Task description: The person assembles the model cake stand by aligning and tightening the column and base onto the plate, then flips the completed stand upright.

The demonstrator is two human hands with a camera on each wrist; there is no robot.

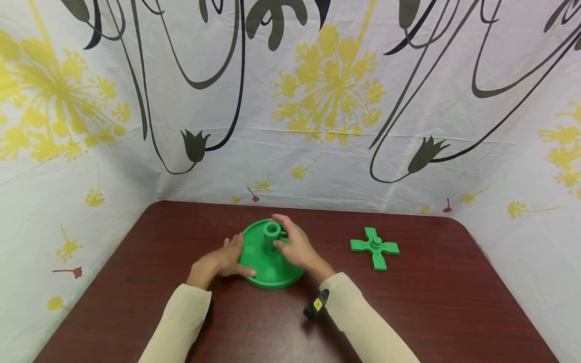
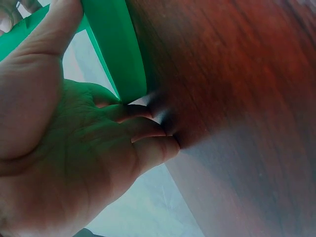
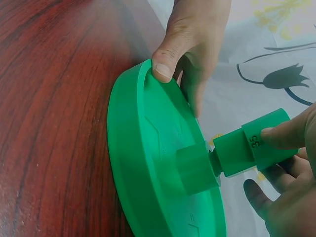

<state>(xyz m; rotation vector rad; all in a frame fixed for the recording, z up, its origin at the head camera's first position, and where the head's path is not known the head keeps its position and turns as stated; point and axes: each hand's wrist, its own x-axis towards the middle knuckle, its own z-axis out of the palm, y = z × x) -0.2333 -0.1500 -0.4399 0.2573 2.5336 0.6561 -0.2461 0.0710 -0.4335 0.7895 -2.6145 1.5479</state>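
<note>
Desk [image 1: 431, 307]: dark red, wood-grained. Green rimmed disc [image 1: 257, 262]: flat near far edge, slightly left of middle; grip of left hand [image 1: 224, 260] clamped on its side. Green stepped cylinder [image 3: 236, 150], marked 35: pinched in grip of right hand [image 1: 297, 247], upright over disc's central hub [image 3: 195, 170]. Green four-armed cross [image 1: 386, 247]: toward far right corner.

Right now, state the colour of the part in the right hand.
Green; the part shows best in the right wrist view.
</note>
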